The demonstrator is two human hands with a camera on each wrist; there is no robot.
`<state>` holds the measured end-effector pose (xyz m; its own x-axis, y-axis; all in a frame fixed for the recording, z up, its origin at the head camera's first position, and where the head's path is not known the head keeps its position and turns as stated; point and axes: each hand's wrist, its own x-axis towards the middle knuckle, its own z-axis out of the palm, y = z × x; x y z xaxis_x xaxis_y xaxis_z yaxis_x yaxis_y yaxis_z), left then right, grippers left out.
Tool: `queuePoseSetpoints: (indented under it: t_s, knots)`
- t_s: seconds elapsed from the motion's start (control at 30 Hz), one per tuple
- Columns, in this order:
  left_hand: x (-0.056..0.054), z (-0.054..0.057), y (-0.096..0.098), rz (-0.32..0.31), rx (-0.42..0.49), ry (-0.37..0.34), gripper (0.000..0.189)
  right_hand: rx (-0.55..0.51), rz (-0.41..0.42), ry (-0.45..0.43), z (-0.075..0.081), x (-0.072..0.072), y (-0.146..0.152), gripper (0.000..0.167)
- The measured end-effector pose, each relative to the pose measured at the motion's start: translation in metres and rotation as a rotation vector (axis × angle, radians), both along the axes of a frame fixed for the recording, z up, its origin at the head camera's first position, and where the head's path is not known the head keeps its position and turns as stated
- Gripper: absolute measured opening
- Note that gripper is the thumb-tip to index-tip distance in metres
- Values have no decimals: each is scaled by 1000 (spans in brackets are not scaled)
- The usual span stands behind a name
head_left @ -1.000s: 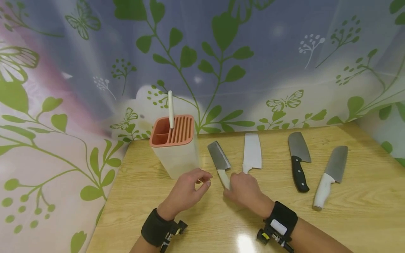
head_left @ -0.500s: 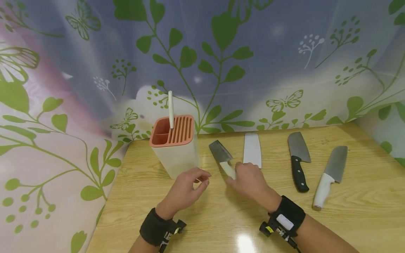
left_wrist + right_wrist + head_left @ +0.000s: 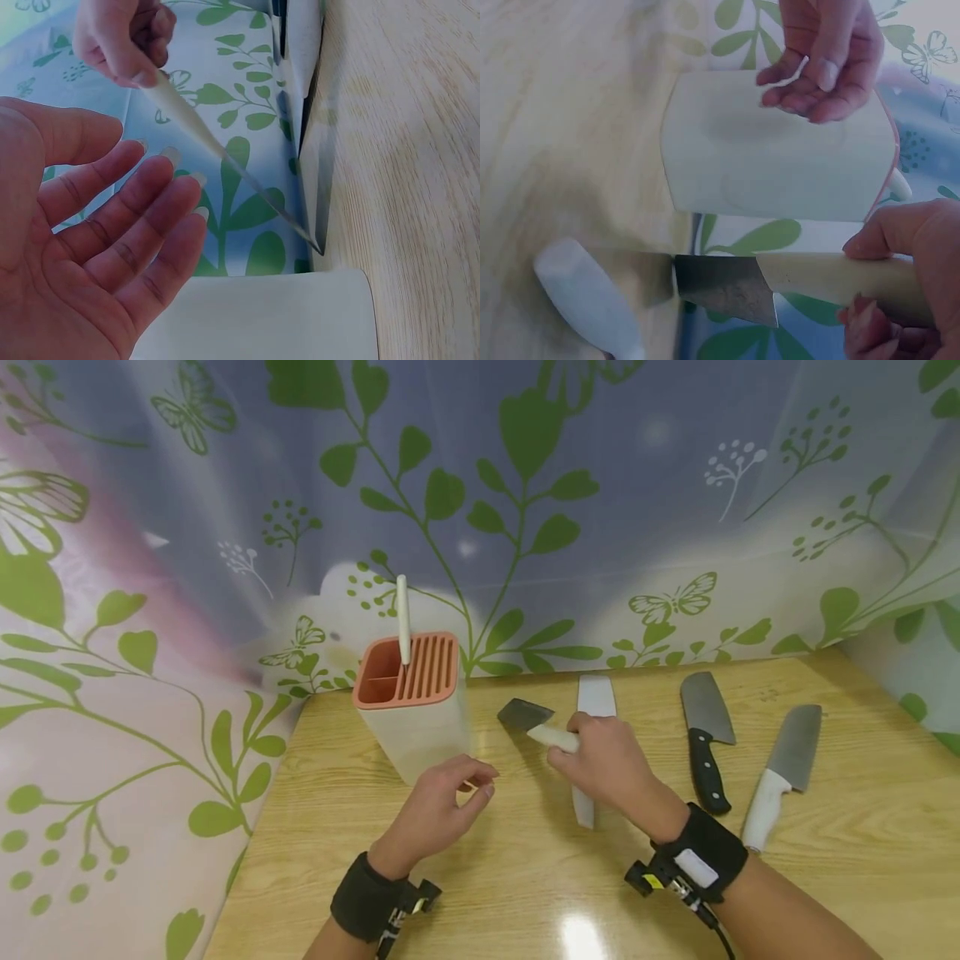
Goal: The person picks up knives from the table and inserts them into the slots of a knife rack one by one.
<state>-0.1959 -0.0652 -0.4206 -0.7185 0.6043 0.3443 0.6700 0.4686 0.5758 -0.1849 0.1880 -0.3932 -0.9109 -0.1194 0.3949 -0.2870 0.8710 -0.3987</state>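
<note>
My right hand (image 3: 609, 762) grips the cream handle (image 3: 553, 737) of a small cleaver (image 3: 525, 714). The cleaver slants, handle raised, its grey blade pointing down with the tip at or just above the table. Partly hidden under that hand lies a white knife (image 3: 596, 696). My left hand (image 3: 444, 803), fingers loosely bent and holding nothing, hovers in front of a white knife block (image 3: 420, 743). The block's orange slotted top (image 3: 433, 668) has one white handle (image 3: 403, 618) standing up from it. The right wrist view shows the cleaver's handle (image 3: 817, 279) between thumb and fingers.
Farther right on the wooden table (image 3: 480, 910) lie a black-handled cleaver (image 3: 707, 735) and a white-handled one (image 3: 783, 768). A leaf-patterned curtain (image 3: 480, 527) hangs behind the table and along its left side.
My right hand has lifted the cleaver's handle up and to the right, tilting the blade downward from lying on the table. My left hand has stayed almost still.
</note>
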Motion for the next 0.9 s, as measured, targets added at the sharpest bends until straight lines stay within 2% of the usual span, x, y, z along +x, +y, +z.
queuePoseSetpoints:
  t_s: [0.17,0.57,0.7,0.9]
  knots:
    - [0,0,0,-4,2,0,17,-56,-1,31,8,-1,3,22]
    - [-1,0,0,-3,5,-29,17,-223,43,-41,26,3,8,20]
    - [0,1,0,0,6,-36,17,-289,60,-24,33,4,10,16]
    - [1,2,0,0,11,-40,16,-307,55,15,45,5,12,15]
